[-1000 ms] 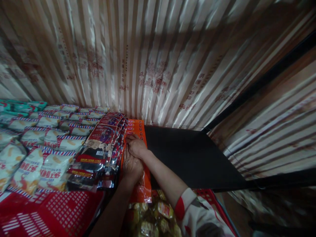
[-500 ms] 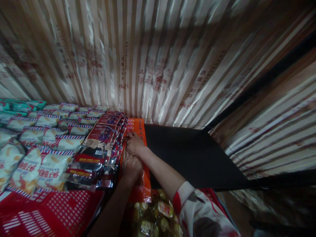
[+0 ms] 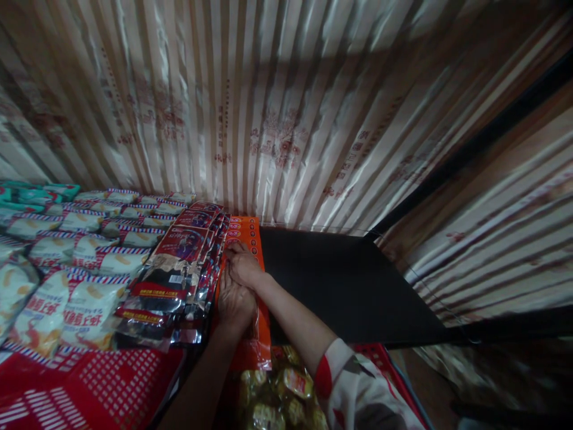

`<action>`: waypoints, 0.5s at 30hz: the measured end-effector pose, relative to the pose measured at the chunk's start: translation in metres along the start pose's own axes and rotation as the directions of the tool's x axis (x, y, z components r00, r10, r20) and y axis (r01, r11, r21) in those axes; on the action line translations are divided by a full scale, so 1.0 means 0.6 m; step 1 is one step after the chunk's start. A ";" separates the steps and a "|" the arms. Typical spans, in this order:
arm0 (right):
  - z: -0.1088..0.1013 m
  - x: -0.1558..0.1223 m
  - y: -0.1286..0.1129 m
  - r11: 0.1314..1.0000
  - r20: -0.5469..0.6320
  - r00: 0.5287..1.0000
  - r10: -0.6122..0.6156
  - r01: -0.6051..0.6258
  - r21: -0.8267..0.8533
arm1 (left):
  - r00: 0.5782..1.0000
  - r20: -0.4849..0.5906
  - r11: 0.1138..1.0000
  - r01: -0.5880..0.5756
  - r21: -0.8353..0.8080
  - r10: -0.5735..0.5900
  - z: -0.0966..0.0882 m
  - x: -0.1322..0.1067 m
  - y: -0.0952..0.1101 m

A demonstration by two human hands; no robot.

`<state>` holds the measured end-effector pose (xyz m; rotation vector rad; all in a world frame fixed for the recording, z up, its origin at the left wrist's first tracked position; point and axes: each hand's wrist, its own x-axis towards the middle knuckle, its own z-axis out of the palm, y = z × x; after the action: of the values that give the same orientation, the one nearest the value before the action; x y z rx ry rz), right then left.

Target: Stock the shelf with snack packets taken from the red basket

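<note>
Clock positions are taken from the orange glossy plastic packet (image 3: 263, 325), with 12 o'clock at the top of the view. The packet lies flat along the left edge of the black flat shelf (image 3: 340, 286), which extends toward 3 o'clock. The bare left hand (image 3: 236, 303) and bare right hand (image 3: 243, 266) both rest on the packet, the right overlapping the left's fingers. Right fingers: slightly bent. Left fingers: partly hidden. Whether either hand grips cannot be determined. Stacked dark-red-and-black foil packets (image 3: 185, 257) lie alongside at 9 o'clock; clear-wrapped yellowish items (image 3: 280, 397) sit at 5 o'clock.
</note>
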<state>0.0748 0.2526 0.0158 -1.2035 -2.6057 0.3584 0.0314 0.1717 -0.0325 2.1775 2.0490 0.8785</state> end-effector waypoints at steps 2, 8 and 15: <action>-0.003 -0.008 0.001 0.994 -0.095 0.994 0.045 -0.035 0.104 | 0.999 -0.024 0.999 0.027 0.030 -0.026 -0.003 -0.001 0.001; -0.002 -0.075 0.032 0.826 -0.448 0.762 0.468 -0.196 0.529 | 0.997 -0.061 0.997 0.042 0.063 -0.039 -0.012 0.000 0.003; 0.031 -0.172 0.059 0.668 -0.373 0.633 0.678 -0.321 0.671 | 0.998 -0.010 0.994 0.055 0.094 -0.055 -0.020 0.004 0.008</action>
<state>0.1586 0.1933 -0.0252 -1.5147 -1.4034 0.6528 0.0307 0.1688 -0.0197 2.1539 2.1856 0.8023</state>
